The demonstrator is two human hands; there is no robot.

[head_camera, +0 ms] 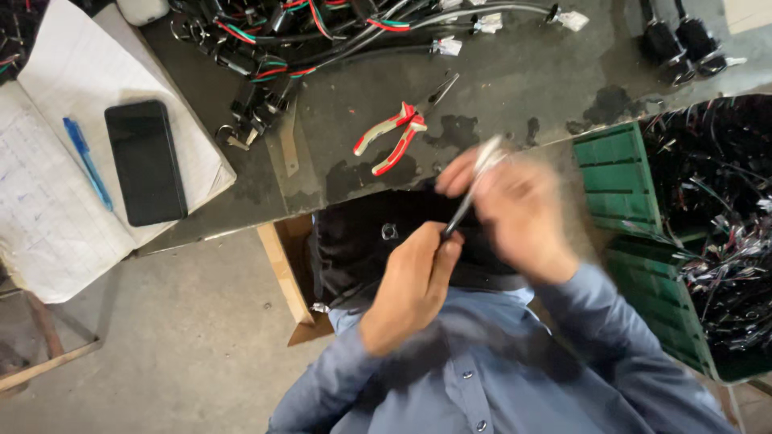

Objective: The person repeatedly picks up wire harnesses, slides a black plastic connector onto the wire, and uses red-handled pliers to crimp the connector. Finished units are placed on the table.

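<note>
Left hand: fingers closed around the near end of a thin black cable.
Right hand: blurred, pinching the cable's pale far end.
Cable: between both hands, near bench edge.
Pliers: on bench, just beyond.

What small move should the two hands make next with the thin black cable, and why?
Probably steadying first: the right hand is motion-blurred at the pale end of the thin black cable that the left hand pinches, so the cable end cannot be seen clearly yet.
</note>
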